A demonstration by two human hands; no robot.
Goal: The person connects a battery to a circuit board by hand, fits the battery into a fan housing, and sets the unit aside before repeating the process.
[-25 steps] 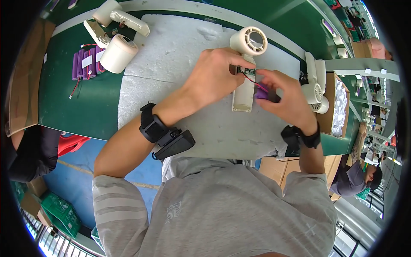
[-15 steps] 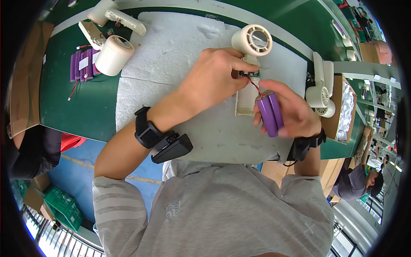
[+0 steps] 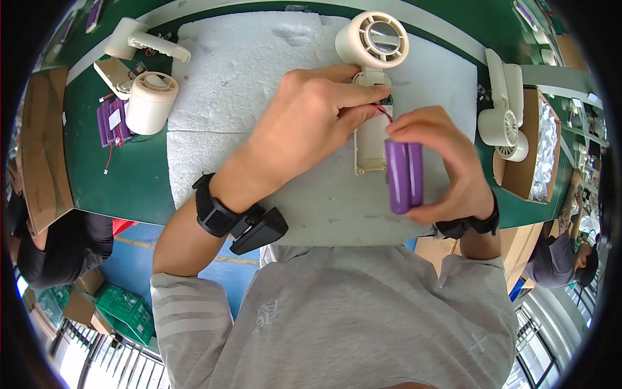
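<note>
A cream handheld fan point(image 3: 371, 152) lies on the foam sheet with its round head away from me and its handle shell open. My left hand point(image 3: 311, 113) bends over the shell, thumb and forefinger closed around the red and black wires point(image 3: 383, 111) beside a small circuit board point(image 3: 387, 100). Its other fingertips are hidden behind the hand and shell. To the right, my right hand point(image 3: 457, 159) grips a purple two-cell battery pack point(image 3: 405, 175) between thumb and fingers, at its two ends. The wires run from the pack's top to the board; their plug is hidden.
White foam point(image 3: 220, 84) covers the green table's middle. Left lie cream fan parts point(image 3: 152, 104) and more purple battery packs point(image 3: 113, 123). At right, fan bodies point(image 3: 499, 126) lean by a cardboard box point(image 3: 523, 172) of silvery packets. Another person point(image 3: 560, 259) is at far right.
My right hand has turned the battery pack more upright and shifted its hold to the pack's ends. My left hand stays at the board. The whole view has shifted slightly.
</note>
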